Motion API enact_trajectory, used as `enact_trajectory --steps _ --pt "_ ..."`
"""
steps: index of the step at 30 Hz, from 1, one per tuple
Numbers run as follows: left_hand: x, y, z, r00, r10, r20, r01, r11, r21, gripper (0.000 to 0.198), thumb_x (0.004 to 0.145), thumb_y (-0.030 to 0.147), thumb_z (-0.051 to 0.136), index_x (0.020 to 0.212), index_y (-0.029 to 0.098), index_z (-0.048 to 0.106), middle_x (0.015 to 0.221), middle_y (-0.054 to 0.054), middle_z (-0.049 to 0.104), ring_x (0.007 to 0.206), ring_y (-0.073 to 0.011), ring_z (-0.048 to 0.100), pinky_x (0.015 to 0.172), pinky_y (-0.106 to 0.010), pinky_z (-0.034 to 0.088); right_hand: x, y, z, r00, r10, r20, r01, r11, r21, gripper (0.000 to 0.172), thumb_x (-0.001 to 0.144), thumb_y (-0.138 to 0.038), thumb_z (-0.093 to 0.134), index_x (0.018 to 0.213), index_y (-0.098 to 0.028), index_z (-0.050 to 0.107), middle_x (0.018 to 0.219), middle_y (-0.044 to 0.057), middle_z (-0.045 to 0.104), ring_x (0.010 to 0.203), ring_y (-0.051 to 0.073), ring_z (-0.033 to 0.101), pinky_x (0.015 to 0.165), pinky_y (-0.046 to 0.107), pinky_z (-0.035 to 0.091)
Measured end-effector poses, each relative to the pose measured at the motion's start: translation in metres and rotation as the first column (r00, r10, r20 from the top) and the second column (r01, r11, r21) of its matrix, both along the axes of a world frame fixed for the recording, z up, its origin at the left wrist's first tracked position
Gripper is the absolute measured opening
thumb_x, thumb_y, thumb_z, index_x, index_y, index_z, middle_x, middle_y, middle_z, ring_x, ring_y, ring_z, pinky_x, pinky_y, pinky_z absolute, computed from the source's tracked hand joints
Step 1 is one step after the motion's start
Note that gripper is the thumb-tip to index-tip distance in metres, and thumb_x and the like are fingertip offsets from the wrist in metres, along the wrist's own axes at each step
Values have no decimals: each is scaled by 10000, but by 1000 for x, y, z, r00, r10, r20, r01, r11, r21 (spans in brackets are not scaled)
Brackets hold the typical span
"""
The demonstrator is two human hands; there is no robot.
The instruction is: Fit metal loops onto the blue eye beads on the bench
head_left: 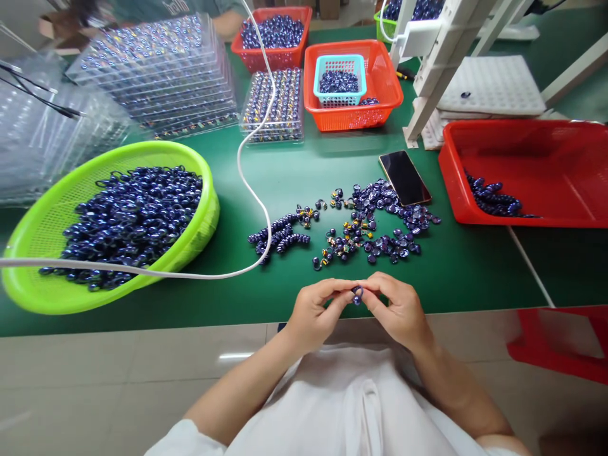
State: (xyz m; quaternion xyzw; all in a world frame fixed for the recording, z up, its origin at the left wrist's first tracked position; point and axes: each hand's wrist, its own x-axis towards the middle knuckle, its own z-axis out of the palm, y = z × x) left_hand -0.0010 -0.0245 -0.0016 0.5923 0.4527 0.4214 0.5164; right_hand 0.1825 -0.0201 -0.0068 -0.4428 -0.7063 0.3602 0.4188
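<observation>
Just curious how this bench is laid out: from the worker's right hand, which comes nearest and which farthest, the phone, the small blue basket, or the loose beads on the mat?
From the right hand:
1. Loose beads, just ahead.
2. Phone, beyond them, slightly right.
3. Small blue basket, far back inside the orange basket.

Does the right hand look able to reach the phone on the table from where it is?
Probably yes. The right hand shares a small dark blue ring with the left hand; only loose beads lie between it and the phone, nothing tall.
</observation>
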Motion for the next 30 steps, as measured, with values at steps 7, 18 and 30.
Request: enact_trajectory --steps 7,18,30 --pt "1 3 10 979 64 -192 -29 984 176 188 834 205 717 1012 153 751 892 -78 784 760 -176 731 725 -272 585 7 3 6 963 -78 257 -17 937 348 216 881 -90 629 1076 -183 633 826 53 698 730 171 651 670 305 536" --pt "3 16 4 944 116 309 74 837 -542 191 751 290 795 822 124 730 689 -35 734 584 -144 681 633 -269 564 4 -1 2 965 -104 242 11 934 357 301 896 -143 588 1185 -229 586 886 56 686 771 176 666 669 304 572" --pt "-1 11 6 945 14 325 169 834 -525 300 785 339 783 967 122 683 839 -68 725 699 -147 687 700 -290 578 8 -1 -1 944 -27 328 -89 938 334 187 961 -180 532 1139 -165 590 843 80 696 737 187 659 656 311 548"
